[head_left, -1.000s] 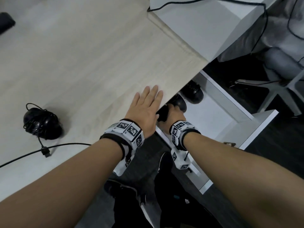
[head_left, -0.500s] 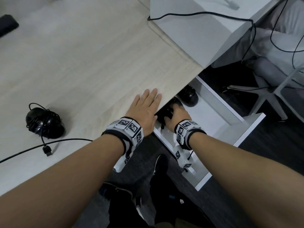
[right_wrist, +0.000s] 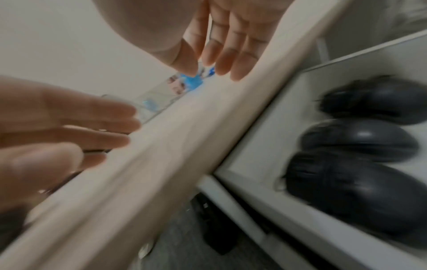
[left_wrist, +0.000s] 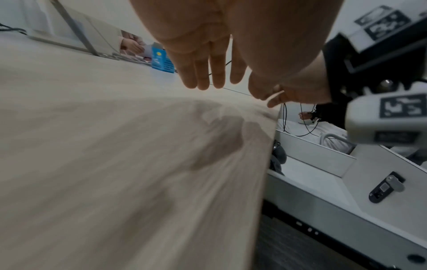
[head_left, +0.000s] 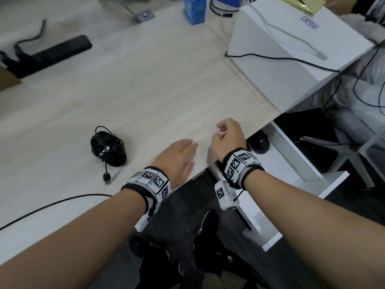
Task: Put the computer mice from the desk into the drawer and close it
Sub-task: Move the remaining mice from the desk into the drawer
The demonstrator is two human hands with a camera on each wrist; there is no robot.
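Observation:
One black mouse with its cable wrapped round it lies on the light wooden desk, left of my hands. The white drawer stands open under the desk's right edge. In the right wrist view three black mice lie side by side in it; the head view shows only one mouse under the desk edge. My left hand hovers flat over the desk edge, fingers straight. My right hand is above the desk edge beside the drawer, fingers loosely curled and empty.
A black power strip and a blue box lie at the back of the desk. A white box with cables over it stands back right. A black cable crosses the desk near me. A chair base is right of the drawer.
My right hand has let go of the mouse in the drawer and risen above the desk edge. My left hand has lifted off the desk and drawn back a little.

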